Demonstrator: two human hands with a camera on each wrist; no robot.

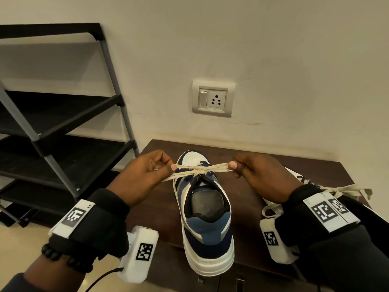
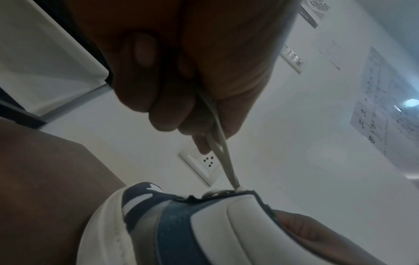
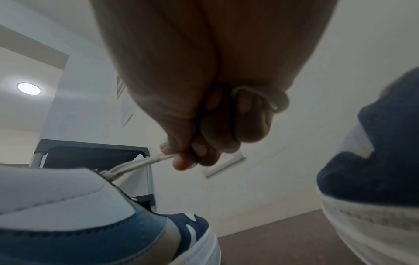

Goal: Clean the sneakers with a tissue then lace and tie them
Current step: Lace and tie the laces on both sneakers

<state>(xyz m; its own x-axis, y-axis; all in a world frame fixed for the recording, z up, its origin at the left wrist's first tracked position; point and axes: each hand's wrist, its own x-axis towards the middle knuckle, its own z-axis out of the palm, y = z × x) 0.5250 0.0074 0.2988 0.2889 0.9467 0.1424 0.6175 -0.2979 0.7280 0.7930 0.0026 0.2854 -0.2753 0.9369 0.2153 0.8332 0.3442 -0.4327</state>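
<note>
Sneaker in hand: the blue-and-white sneaker (image 1: 207, 209) stands upright on the dark table (image 1: 252, 203), heel toward the person and toe toward the wall, so the lacing faces up between the two hands.
Left hand: the left hand (image 1: 145, 175) has thumb and fingers curled together, pinching a doubled loop of the cream lace (image 1: 200, 168) – the left wrist view shows the two strands running taut from the fingertips down to the top eyelets.
Right hand: the right hand (image 1: 259, 175) pinches the opposite loop the same way; in the right wrist view a turn of lace also shows at the curled fingers.
Knot: it sits just above the tongue, midway between the hands, which pull outward in opposite directions – judged to be the cinching of a bow.
Second sneaker: the other sneaker (image 1: 299, 178) lies on the table just beyond the right wrist, mostly hidden; a tied lace shows there, so it looks finished.
Progress: likely near the end, with only tightening left.
Risk: an uneven pull could drag one loop through the knot.
Surroundings: a black shoe rack (image 1: 63, 123) stands to the left and a wall socket (image 1: 212, 99) is above the table.
</note>
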